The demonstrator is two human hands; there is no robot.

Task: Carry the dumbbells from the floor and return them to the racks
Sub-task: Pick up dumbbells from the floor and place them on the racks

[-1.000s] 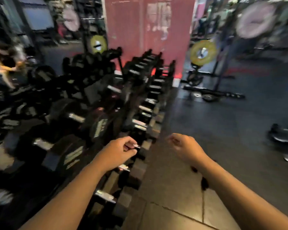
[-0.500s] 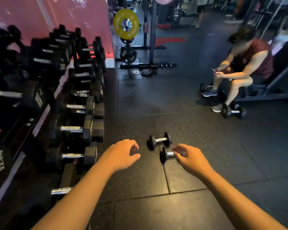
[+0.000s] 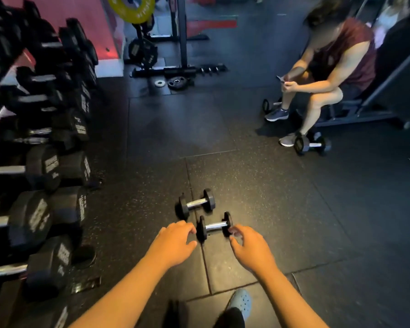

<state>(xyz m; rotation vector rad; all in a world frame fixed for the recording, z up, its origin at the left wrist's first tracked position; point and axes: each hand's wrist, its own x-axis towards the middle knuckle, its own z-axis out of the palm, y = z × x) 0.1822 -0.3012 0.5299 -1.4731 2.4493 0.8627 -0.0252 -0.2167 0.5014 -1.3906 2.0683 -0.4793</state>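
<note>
Two small black dumbbells with chrome handles lie side by side on the dark rubber floor. The nearer dumbbell [image 3: 215,226] sits just beyond my fingertips and the farther dumbbell [image 3: 196,204] lies a little up and left of it. My left hand [image 3: 174,245] hovers open to the left of the nearer one, fingers curled and empty. On the other side my right hand [image 3: 249,248] is open, fingertips close to that dumbbell's right head; whether they touch it is unclear. The dumbbell rack [image 3: 40,162] runs along the left edge, loaded with large black dumbbells.
A person sits on a bench [image 3: 336,110] at the right with another dumbbell [image 3: 311,145] by their feet. A squat stand with a yellow plate [image 3: 130,8] and loose plates [image 3: 178,82] is at the back. My grey shoe [image 3: 240,303] shows at the bottom.
My view has swung from the rack to the floor, and I have come closer to the two small dumbbells. Both hands have dropped toward the nearer one, still empty.
</note>
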